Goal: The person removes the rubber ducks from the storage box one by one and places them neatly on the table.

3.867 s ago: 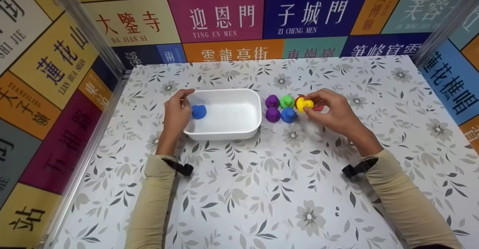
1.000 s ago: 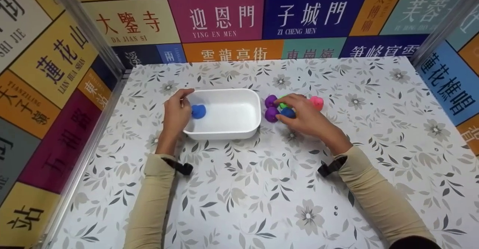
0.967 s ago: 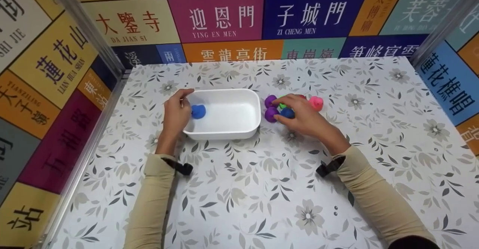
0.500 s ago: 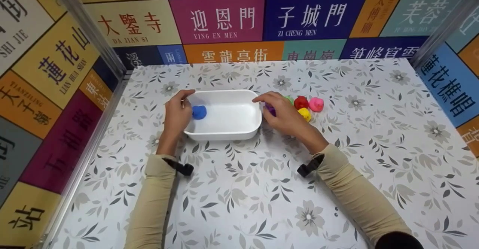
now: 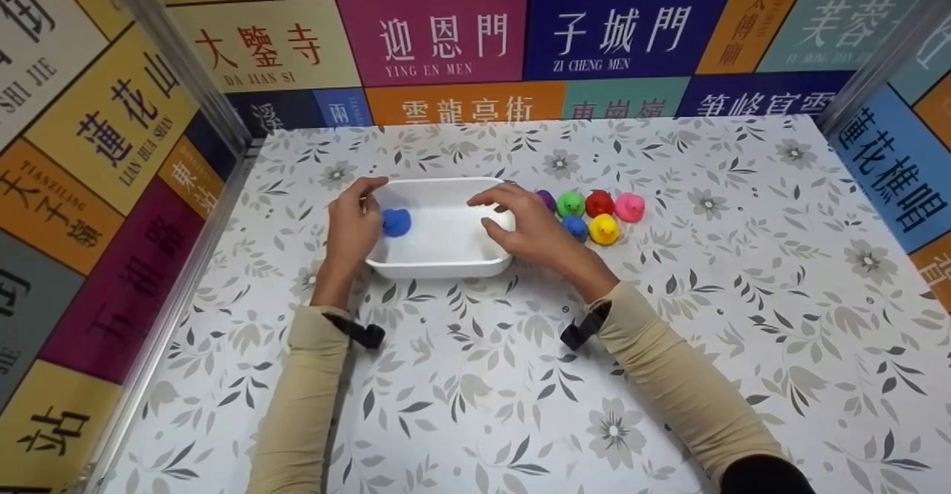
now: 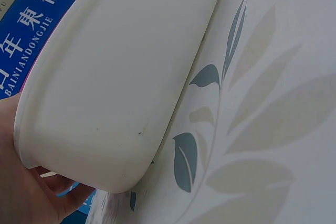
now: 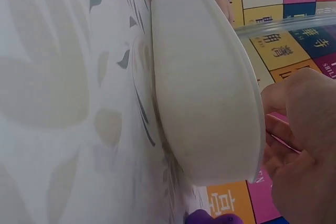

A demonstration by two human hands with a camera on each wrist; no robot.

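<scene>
A white plastic tub (image 5: 446, 267) stands on the table, with one blue rubber duck (image 5: 397, 222) inside at its left end. My left hand (image 5: 352, 223) grips that end at the rim; the left wrist view has fingers curled under the rim's edge. Over the tub's right end is my right hand (image 5: 531, 225), thumb and fingers apart with nothing between them. Just right of it are a green duck (image 5: 570, 203), a red duck (image 5: 599, 203), a pink duck (image 5: 630, 206), a blue duck (image 5: 574, 227) and a yellow duck (image 5: 603, 229). A purple duck (image 5: 546, 198) is partly hidden by the hand.
The table (image 5: 475, 375) has a white cover with grey leaves and flowers. Panels with coloured Chinese lettering (image 5: 431, 37) close off the back and both sides. A black camera (image 5: 583, 327) sits on the right wrist and another (image 5: 364, 333) on the left.
My right hand has let go of the yellow duck, which now sits beside the blue one in the group. The hand has moved left, over the tub. My left hand has stayed on the tub.
</scene>
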